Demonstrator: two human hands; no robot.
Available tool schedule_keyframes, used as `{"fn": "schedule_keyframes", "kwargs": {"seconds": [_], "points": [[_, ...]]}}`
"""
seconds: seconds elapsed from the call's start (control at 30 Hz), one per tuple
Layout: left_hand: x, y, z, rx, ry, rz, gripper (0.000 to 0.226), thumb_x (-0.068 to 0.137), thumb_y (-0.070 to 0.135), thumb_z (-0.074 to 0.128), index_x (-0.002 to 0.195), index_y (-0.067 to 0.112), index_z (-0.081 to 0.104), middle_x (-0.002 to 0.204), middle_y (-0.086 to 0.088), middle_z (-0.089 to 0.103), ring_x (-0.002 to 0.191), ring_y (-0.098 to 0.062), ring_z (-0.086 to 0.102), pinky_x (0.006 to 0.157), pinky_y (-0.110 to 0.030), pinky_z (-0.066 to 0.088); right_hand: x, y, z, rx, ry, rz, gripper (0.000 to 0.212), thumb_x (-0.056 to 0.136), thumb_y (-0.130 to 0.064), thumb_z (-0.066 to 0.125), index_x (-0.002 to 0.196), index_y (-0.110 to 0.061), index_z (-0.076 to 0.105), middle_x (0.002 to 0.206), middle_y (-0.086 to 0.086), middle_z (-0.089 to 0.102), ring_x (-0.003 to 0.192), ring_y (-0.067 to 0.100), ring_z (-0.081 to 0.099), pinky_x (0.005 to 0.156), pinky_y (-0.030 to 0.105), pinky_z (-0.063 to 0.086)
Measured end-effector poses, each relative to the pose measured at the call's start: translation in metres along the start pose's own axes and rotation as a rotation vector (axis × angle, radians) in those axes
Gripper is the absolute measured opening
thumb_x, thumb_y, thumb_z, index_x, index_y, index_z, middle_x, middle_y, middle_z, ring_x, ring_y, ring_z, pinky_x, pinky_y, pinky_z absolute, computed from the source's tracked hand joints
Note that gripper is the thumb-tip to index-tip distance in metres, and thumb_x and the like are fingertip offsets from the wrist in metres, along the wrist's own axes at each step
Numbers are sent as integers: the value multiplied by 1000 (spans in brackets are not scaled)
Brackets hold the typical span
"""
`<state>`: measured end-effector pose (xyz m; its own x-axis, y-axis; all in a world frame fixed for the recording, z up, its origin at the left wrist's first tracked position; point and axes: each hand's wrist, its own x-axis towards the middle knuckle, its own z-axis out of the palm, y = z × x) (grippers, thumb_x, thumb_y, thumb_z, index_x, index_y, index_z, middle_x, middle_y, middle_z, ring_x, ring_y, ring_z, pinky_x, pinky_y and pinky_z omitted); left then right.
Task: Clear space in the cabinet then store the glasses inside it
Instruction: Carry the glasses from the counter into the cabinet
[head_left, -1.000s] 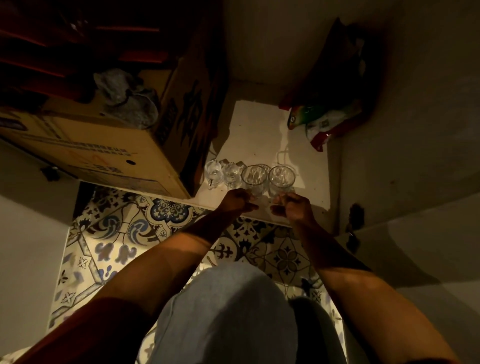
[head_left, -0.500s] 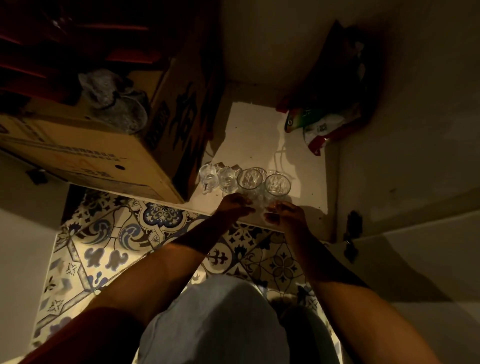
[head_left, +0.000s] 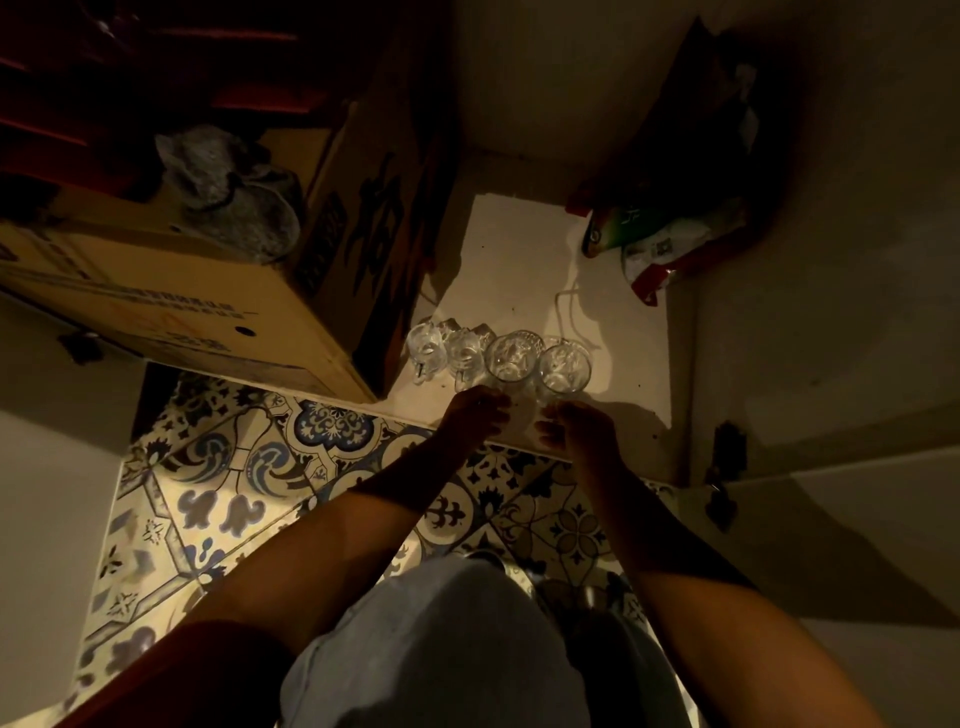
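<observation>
Dim light, view straight down into the open cabinet (head_left: 519, 171). Four glasses sit in a row on the pale cabinet floor near its front edge: far-left glass (head_left: 426, 345), second glass (head_left: 464, 353), third glass (head_left: 511, 357), right glass (head_left: 564, 369). Neighbours in the row look touching or just beside each other. All upright, mouths up.

Left hand (head_left: 475, 415) is at the near side of the third glass, fingers curled toward its base; looks like it's gripping it, but the contact is in shadow. Right hand (head_left: 582, 431) is at the near side of the right glass, fingers curled in the same way, apparently holding it low down. Both wrists hang over the cabinet's front lip.

Left of the glasses: a big cardboard box (head_left: 208, 291) with dark printed lettering on its side, standing in the cabinet, its corner just beside the far-left glass. A grey crumpled cloth (head_left: 234, 197) lies on top of the box. Back right corner of the cabinet: a red, green and white packet (head_left: 654, 244), well apart from the glasses, with something dark behind it I can't identify.

In front: patterned blue-and-cream floor tiles (head_left: 234, 483). The person's knee in light trousers (head_left: 431, 649) fills the bottom centre. Cabinet door (head_left: 831, 519) stands open on the right, dark hinge (head_left: 724, 467) visible.
</observation>
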<state>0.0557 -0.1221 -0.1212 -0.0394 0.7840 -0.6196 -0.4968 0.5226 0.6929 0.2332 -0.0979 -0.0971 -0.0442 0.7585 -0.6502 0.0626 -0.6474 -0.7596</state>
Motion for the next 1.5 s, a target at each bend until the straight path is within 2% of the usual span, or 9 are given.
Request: {"fn": "schedule_keyframes", "kwargs": {"seconds": [0.13,0.23,0.33,0.6,0.8,0.93,1.17,1.3,1.5], "points": [[-6,5,3,24,4,25,19,93,-14,44,90,3,55,66,0,75,50,-14,70,47,-23,56,4,-7,5,136,-11,162,32,102,-8,52,76,-10,71,65,0,69,52,14,66,49,23,53],[-5,5,0,116,15,44,25,97,-15,41,88,4,54,68,4,75,51,-11,69,48,-22,55,6,-10,11,87,67,139,5,96,-8,62,95,-4,65,78,4,66,63,17,63,56,28,52],[-4,2,-2,185,64,78,24,96,-14,47,88,6,57,69,8,75,51,-9,68,48,-21,54,5,-8,11,49,99,132,16,95,-10,64,108,0,65,81,7,66,66,19,63,59,30,52],[-6,-2,0,189,93,112,25,96,-18,45,90,4,56,69,5,75,48,-10,67,46,-22,52,-1,-13,11,60,83,123,13,96,-4,62,84,-8,62,76,6,61,49,10,61,46,23,48],[-16,-1,5,217,174,124,29,92,-18,54,89,9,65,79,0,72,56,-10,69,54,-24,55,-7,-11,10,23,125,72,11,96,-12,65,104,-5,64,85,6,66,68,14,64,53,25,52],[-40,0,10,367,216,145,24,97,9,63,121,5,62,100,-17,66,82,-28,65,75,-41,54,-25,-8,9,-40,155,-44,5,96,-12,63,94,-7,65,90,9,68,71,15,62,64,30,52],[-99,30,9,345,157,173,13,100,4,57,101,15,63,94,-8,65,66,-16,67,49,-26,50,-54,-18,1,-7,186,-94,30,91,-21,68,116,-5,61,114,16,70,83,22,64,62,31,52],[-126,58,9,533,125,280,13,102,11,55,109,18,65,116,-9,66,87,-22,67,72,-31,51,-76,-43,-5,-231,225,-170,41,90,-37,68,122,-11,65,125,16,66,113,33,63,99,46,51],[-154,81,-4,1368,203,641,54,96,46,50,134,10,62,146,-14,51,134,-33,50,111,-38,39,-137,-54,-17,-1007,394,-568,66,91,-56,48,149,-26,46,160,13,35,140,40,37,105,52,43]]}}
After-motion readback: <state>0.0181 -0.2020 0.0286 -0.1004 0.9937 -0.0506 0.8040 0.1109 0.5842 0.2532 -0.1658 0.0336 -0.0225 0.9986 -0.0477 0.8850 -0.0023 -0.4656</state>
